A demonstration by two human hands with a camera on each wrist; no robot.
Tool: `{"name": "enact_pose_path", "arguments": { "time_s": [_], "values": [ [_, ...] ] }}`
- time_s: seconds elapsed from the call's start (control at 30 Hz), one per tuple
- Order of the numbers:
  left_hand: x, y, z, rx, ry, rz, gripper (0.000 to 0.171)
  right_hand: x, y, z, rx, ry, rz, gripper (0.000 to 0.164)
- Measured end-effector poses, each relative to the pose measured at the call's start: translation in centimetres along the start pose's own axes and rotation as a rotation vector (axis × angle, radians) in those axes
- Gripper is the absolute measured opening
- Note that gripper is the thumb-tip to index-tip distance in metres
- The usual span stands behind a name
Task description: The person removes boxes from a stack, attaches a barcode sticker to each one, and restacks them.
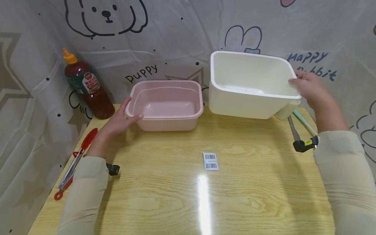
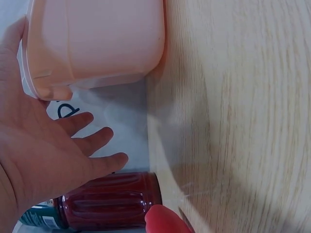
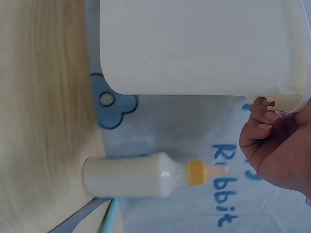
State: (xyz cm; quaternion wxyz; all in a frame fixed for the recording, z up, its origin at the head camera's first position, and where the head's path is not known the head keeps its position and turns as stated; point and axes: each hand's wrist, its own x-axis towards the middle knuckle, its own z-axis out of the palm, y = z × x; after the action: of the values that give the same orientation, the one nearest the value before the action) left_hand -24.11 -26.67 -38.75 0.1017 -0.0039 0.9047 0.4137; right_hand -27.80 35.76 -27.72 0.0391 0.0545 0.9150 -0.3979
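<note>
A pale pink plastic basin (image 1: 168, 125) stands at the table's back edge. My left hand (image 1: 117, 122) is at its left end, thumb over the front corner of the rim. In the left wrist view the other fingers (image 2: 92, 141) are spread and nearly straight, close below the rim. Further right is a deep white plastic bin (image 1: 239, 104), its opening tipped toward me. My right hand (image 1: 309, 86) grips the right end of its rim, thumb on top and fingers (image 3: 255, 136) curled underneath. The bin's base shows close over the table in the right wrist view.
A red sauce bottle (image 1: 98, 99) stands at back left, with red-tipped tongs (image 1: 74, 163) before it. A cream bottle (image 3: 126, 177) with a yellow cap stands behind the bin, near a grey tool (image 1: 293, 129) and a teal-handled tool (image 1: 304, 122). A barcode label (image 1: 210, 161) lies mid-table.
</note>
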Motion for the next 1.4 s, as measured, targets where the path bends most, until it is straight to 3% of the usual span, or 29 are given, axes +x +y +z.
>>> {"name": "enact_pose_path", "arguments": {
  "time_s": [0.1, 0.4, 0.67, 0.9, 1.4],
  "values": [
    [0.0, -0.1, 0.0, 0.006, -0.007, -0.014, 0.101, 0.0, 1.0, 0.3, -0.027, -0.015, 0.004, 0.069],
    [-0.2, -0.1, -0.1, -0.004, -0.027, -0.032, 0.103, 0.6, 3.8, 2.0, -0.05, -0.037, -0.099, 0.063],
    [-0.6, -0.3, -0.4, -0.019, -0.04, -0.031, 0.104, 0.8, 4.7, 4.2, -0.028, -0.07, -0.032, 0.064],
    [-0.1, -0.2, -0.1, -0.04, -0.045, -0.011, 0.101, 1.3, 5.3, 4.3, -0.004, -0.035, -0.057, 0.062],
    [-0.1, -0.2, 0.3, -0.046, -0.01, -0.022, 0.104, 1.9, 4.7, 5.1, -0.014, 0.057, 0.043, 0.061]
  ]
}}
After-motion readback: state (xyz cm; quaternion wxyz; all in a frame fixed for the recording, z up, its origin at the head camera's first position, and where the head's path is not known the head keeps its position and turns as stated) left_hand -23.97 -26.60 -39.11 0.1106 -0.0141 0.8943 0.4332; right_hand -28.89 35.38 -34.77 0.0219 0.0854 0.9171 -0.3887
